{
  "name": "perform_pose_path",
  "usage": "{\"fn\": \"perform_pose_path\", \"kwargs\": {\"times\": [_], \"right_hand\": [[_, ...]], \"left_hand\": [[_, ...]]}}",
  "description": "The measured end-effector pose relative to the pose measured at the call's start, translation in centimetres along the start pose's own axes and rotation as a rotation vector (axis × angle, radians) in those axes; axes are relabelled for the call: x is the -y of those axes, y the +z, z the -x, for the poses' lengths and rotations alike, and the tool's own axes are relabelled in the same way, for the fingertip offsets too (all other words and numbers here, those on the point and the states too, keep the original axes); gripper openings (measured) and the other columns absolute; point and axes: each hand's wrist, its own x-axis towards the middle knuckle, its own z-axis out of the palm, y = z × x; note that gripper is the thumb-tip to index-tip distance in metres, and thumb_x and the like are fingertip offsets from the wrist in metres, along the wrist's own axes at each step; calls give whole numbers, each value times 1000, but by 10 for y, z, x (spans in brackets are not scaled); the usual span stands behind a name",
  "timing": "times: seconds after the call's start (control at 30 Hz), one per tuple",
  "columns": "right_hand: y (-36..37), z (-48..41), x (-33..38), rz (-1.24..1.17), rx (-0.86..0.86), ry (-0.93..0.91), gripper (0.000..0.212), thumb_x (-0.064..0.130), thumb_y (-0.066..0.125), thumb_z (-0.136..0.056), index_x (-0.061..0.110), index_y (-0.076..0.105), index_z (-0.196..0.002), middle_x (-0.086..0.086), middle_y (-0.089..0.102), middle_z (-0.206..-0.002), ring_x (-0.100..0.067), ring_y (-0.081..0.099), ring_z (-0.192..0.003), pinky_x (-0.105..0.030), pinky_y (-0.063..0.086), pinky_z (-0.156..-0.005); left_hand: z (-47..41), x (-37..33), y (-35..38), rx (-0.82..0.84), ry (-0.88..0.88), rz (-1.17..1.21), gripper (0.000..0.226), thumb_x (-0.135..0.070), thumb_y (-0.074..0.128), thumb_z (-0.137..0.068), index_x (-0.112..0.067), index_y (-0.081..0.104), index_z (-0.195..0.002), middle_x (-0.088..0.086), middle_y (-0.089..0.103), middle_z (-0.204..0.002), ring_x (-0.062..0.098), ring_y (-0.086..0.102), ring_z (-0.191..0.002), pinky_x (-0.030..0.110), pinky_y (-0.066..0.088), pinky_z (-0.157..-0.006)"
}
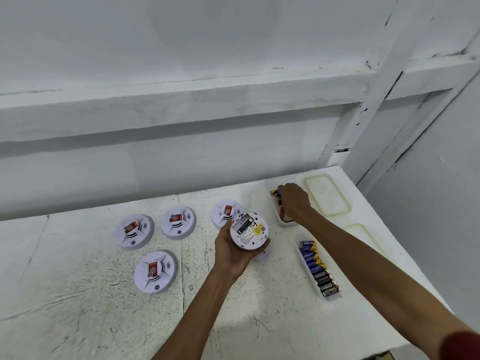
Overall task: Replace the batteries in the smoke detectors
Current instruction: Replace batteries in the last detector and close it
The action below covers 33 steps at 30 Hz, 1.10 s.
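Note:
My left hand holds a white smoke detector back side up, its battery bay uncovered with one battery showing inside. My right hand reaches into a small clear tray at the back right, fingers down among loose batteries; whether it grips one is hidden. A second clear tray near my right forearm holds a row of blue and black batteries. Several other detectors lie face up on the table: two at the left, one in front, one behind the held unit.
The white table ends at a wall behind and on the right. Two clear lids lie at the back right corner. A white cover piece peeks out under the held detector.

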Motion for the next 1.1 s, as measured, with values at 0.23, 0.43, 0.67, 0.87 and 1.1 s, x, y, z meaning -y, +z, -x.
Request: {"fn": "perform_pose_path", "kwargs": {"times": [0.23,0.43,0.67,0.87,1.1], "right_hand": [[2,-8,-1,77,24,-23,43,10,56,-89,5,41,-129,-13,57,-109,-27,58,-96,-33,43,-63],[-2,-13,2,96,70,-30,38,5,53,-92,0,43,-128,-17,52,-120,-31,51,-112,-35,42,-70],[-8,-8,8,-155,25,-16,21,6,51,-96,-3,52,-115,-22,53,-117,-33,54,-106,-32,37,-71],[-23,25,20,-756,-322,180,30,31,44,-104,5,58,-98,-13,69,-82,-27,63,-69,-40,51,-64],[-36,65,38,-904,-211,68,36,40,56,-99,10,71,-87,1,71,-70,-6,63,-56,-23,49,-63]], "left_hand": [[5,-13,-13,-10,-39,-4,47,-34,47,-96,-6,64,-130,27,60,-137,50,54,-123,71,35,-109],[6,-13,-16,-27,-36,13,50,-32,45,-96,-4,60,-135,28,60,-138,51,53,-125,70,40,-105],[3,-15,-17,-12,-13,18,47,-34,48,-99,-8,59,-137,25,60,-139,48,54,-127,67,43,-103],[2,-14,-13,-49,27,-124,47,-43,48,-103,-12,60,-136,22,64,-135,42,59,-122,61,44,-104],[6,-11,-15,-83,25,-259,39,-30,47,-98,-11,63,-129,21,68,-126,39,58,-112,48,51,-87]]}}
